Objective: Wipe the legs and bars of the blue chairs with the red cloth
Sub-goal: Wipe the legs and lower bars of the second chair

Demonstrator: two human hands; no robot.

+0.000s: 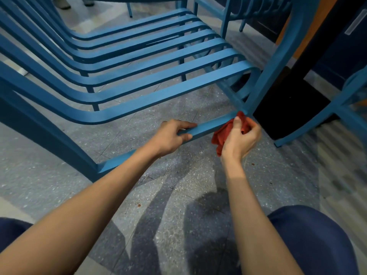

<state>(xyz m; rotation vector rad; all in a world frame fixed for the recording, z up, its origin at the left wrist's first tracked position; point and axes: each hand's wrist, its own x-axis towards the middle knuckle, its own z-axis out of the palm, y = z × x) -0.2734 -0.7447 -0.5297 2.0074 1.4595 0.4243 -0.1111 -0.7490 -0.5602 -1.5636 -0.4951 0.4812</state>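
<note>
A blue slatted chair (151, 76) fills the upper half of the head view. Its low cross bar (206, 127) runs from the front left leg (59, 135) up to the right leg (278, 62). My left hand (170, 135) grips the middle of this bar, fingers over the top and thumb below. My right hand (241, 138) holds the bunched red cloth (224, 133) and presses it against the bar's right end, at the joint with the right leg.
A second blue chair (327, 114) stands at the right, another (234, 10) behind. A dark pedestal base (288, 116) lies on the speckled grey floor (178, 185) just beyond the cloth. My knees in dark blue trousers (317, 241) frame the bottom corners.
</note>
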